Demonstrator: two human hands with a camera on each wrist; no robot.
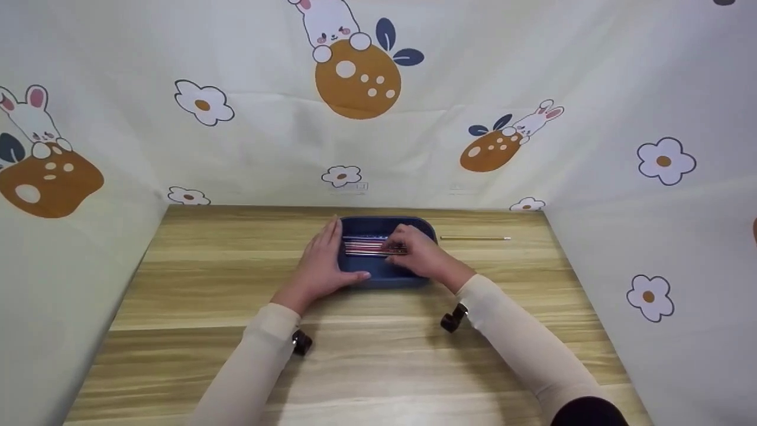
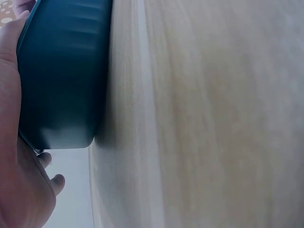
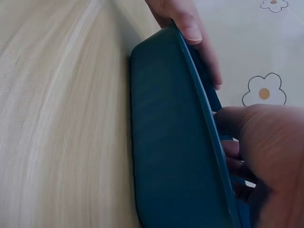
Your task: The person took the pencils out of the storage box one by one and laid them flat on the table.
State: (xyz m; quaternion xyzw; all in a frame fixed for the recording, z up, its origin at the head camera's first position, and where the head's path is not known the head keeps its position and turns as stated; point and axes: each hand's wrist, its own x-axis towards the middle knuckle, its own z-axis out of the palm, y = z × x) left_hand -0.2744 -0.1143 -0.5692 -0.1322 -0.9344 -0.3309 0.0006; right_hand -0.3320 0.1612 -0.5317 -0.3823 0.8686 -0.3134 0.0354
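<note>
A dark blue rectangular tub [image 1: 387, 283] stands on the table, with several slim red, silver and dark pencils [image 1: 362, 246] lying side by side in it. My left hand [image 1: 322, 263] rests against the tub's left end, its fingers straight along the side and the thumb over the near rim. Inside the tub, my right hand [image 1: 420, 251] has bent fingers at the right ends of the pencils. The tub wall hides those fingertips in the right wrist view, so whether they pinch a pencil is unclear. The left wrist view shows the tub's outer wall [image 2: 64, 80] beside the left hand.
A single gold pencil [image 1: 475, 238] with a pale end lies right of the tub. The wood-grain table [image 1: 366, 349] meets a cream curtain [image 1: 266, 148] printed with rabbits and flowers at the back and both sides. Small dark devices [image 1: 302, 342] sit at both wrists.
</note>
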